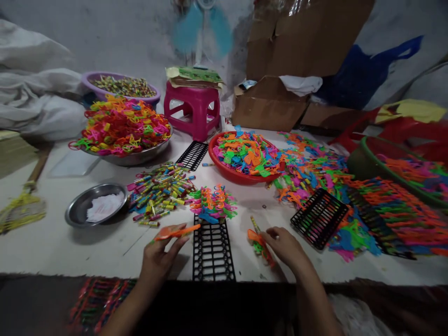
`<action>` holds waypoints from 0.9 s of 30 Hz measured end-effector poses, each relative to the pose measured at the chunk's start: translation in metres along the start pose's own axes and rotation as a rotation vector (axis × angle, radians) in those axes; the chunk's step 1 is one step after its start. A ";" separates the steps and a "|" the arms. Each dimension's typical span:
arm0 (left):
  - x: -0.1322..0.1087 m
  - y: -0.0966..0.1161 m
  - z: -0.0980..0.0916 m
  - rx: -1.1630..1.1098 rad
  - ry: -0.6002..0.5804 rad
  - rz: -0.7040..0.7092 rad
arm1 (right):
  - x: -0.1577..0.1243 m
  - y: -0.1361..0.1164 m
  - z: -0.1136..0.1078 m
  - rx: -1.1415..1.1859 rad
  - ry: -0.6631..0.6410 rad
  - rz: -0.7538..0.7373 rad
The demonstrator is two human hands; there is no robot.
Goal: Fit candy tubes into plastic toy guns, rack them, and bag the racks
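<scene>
My left hand pinches a small orange plastic piece, its thin end pointing right over the black plastic rack. The rack lies lengthwise in front of me, its far end filled with colourful plastic pieces. To the right of the rack, my right hand is closed around orange and green plastic pieces. A thin yellow printed tube sticks up beside those fingers; whether they grip it I cannot tell. A pile of similar tubes lies beyond my left hand.
A red basin of plastic pieces stands behind the rack. At left are a steel bowl and a heaped metal basin. Another black rack rests on loose pieces at right, near a green basin. A pink stool stands behind.
</scene>
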State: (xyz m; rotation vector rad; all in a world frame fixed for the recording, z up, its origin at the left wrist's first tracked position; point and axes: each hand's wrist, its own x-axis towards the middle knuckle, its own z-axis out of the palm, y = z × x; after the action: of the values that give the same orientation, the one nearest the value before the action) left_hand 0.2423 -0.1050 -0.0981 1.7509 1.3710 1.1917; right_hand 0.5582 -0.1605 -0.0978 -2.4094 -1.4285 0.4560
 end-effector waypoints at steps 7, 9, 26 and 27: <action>0.012 -0.006 0.024 -0.018 -0.137 0.141 | 0.002 0.012 -0.002 0.103 0.067 -0.167; 0.013 -0.008 0.029 -0.025 -0.175 0.105 | 0.013 0.011 -0.001 0.119 0.086 -0.285; 0.008 -0.021 0.045 0.013 -0.139 -0.023 | -0.024 0.000 0.005 0.768 0.163 -0.355; 0.008 -0.021 0.045 0.018 -0.139 -0.015 | -0.026 -0.009 0.008 0.877 0.178 -0.293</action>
State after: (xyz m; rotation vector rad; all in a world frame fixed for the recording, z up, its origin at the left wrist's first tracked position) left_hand 0.2754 -0.0884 -0.1329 1.7973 1.3139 1.0329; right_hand 0.5362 -0.1789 -0.0988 -1.4819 -1.1384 0.6109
